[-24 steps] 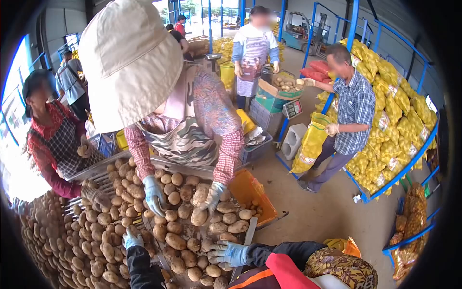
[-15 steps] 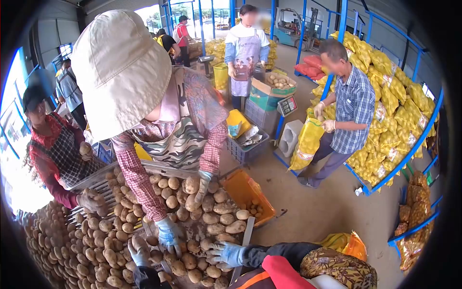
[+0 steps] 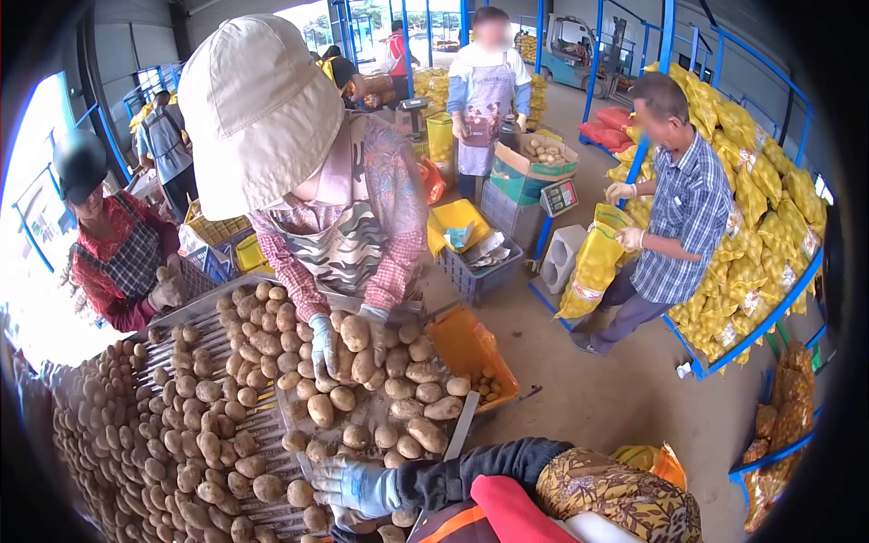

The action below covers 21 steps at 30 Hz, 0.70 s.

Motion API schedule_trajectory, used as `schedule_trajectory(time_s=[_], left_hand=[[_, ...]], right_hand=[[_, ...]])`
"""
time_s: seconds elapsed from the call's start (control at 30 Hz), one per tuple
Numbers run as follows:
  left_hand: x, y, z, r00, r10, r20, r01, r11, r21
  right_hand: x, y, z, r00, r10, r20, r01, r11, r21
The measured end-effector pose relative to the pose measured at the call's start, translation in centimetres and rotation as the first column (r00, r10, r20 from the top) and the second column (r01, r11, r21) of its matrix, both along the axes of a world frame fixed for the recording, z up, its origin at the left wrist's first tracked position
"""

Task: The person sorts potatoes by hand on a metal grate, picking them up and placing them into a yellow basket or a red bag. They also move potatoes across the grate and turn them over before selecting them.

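Note:
My right hand (image 3: 355, 484), in a blue-and-white glove with a dark sleeve, reaches left over the lower end of the sorting table. Its fingers are stretched out, close to a few potatoes (image 3: 300, 493). My left hand (image 3: 355, 521) lies mostly beneath my right hand at the bottom edge; its fingers are hidden. Brown potatoes (image 3: 425, 435) lie on the metal tray (image 3: 369, 418) beyond my hands, and many more cover the slatted rollers (image 3: 272, 425) to the left. Across from me, a co-worker in a wide-brimmed hat (image 3: 258, 109) has both gloved hands on potatoes.
An orange crate (image 3: 464, 344) with small potatoes stands beside the table. Another co-worker (image 3: 122, 244) is at the far left. Toward the right, a person in a checked shirt (image 3: 683, 213) holds a yellow mesh sack (image 3: 593, 271) before stacked sacks (image 3: 760, 217). A forklift (image 3: 575, 54) stands behind.
My right hand has moved left, and my left hand has drawn back underneath it. The hatted co-worker's hands have come together farther up the tray. Fewer potatoes lie on the tray's near part.

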<state>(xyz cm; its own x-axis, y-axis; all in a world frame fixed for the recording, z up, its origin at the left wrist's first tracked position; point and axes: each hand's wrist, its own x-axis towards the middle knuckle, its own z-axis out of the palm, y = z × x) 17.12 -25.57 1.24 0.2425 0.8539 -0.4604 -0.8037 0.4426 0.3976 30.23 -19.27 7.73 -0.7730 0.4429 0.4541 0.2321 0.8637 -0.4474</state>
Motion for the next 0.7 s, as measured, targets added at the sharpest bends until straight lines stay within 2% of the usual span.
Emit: schedule_trajectory(time_s=[0.03,0.07,0.1,0.13,0.17,0.2,0.23,0.27,0.3,0.33,0.37,0.43,0.47,0.5,0.53,0.57,0.63,0.67,0.7], left_hand=[[0.1,-0.4,-0.7,1.000,-0.002,-0.010,0.002,1.000,-0.023],[0.0,-0.6,-2.0,1.000,0.001,-0.019,-0.002,0.999,-0.044],[1.4,-0.2,0.4,0.999,0.030,-0.030,-0.031,0.999,-0.035],[2.9,-1.3,2.9,0.911,0.093,-0.401,0.110,0.883,0.456],[4.5,-1.3,3.7,0.932,0.147,-0.331,0.005,0.909,0.417],[4.4,-1.0,4.5,0.958,0.031,-0.284,0.052,0.959,0.279],[4.1,-1.0,5.1,0.974,-0.064,-0.216,0.094,0.987,0.132],[4.3,-0.8,4.7,0.966,-0.022,-0.257,0.067,0.983,0.168],[4.0,-0.6,4.3,0.951,0.035,-0.307,0.028,0.980,0.196],[3.6,-0.1,5.5,0.993,0.015,-0.118,0.000,0.992,0.125],[3.1,0.6,6.7,0.997,0.020,0.080,-0.025,0.997,0.070],[2.3,0.2,7.1,0.988,0.084,0.132,-0.095,0.992,0.080],[2.1,0.3,7.1,0.981,0.127,0.149,-0.137,0.989,0.058],[1.9,0.5,6.9,0.973,0.153,0.171,-0.163,0.986,0.046],[2.2,0.1,6.1,0.981,0.122,0.152,-0.133,0.989,0.064],[2.8,0.0,5.7,0.976,0.147,0.162,-0.157,0.987,0.047],[3.1,-0.7,5.7,0.974,0.180,0.138,-0.189,0.980,0.061],[3.1,-1.0,5.9,0.973,0.186,0.137,-0.195,0.979,0.059],[3.2,-1.4,6.2,0.976,0.199,0.086,-0.205,0.977,0.065]], right_hand=[[0.4,0.3,0.5,1.000,0.010,0.002,-0.010,1.000,-0.004],[0.8,0.7,1.4,0.997,-0.037,0.065,0.044,0.993,-0.108],[1.3,1.3,2.4,0.988,-0.080,0.129,0.105,0.973,-0.205],[2.2,2.1,3.3,0.977,-0.107,0.185,0.171,0.910,-0.377],[2.9,2.6,3.3,0.962,-0.115,0.248,0.235,0.813,-0.533],[2.8,3.1,0.4,0.945,-0.271,0.184,0.324,0.681,-0.657],[3.5,4.1,0.5,0.910,-0.274,0.312,0.414,0.661,-0.627],[3.9,5.0,-1.1,0.846,-0.383,0.370,0.532,0.633,-0.562],[4.6,5.7,-2.0,0.837,-0.486,0.251,0.537,0.638,-0.551],[4.7,6.7,-3.1,0.865,-0.502,-0.017,0.320,0.577,-0.752],[4.9,7.7,-4.3,0.852,-0.513,-0.100,-0.066,0.085,-0.994],[5.7,6.3,-2.4,0.861,-0.468,-0.200,-0.278,-0.103,-0.955],[5.4,5.6,-2.8,0.856,-0.457,-0.242,-0.328,-0.119,-0.937],[5.0,5.2,-2.9,0.842,-0.458,-0.284,-0.376,-0.122,-0.919],[5.1,4.1,-1.9,0.886,-0.402,-0.232,-0.291,-0.091,-0.952],[5.7,4.5,-3.9,0.936,-0.271,-0.226,-0.199,0.124,-0.972],[4.4,1.2,2.1,0.950,-0.205,-0.234,-0.175,0.270,-0.947],[3.5,1.2,-3.0,0.960,-0.090,-0.266,-0.154,0.623,-0.767],[3.1,0.3,0.1,0.995,-0.095,0.024,0.085,0.713,-0.696]])
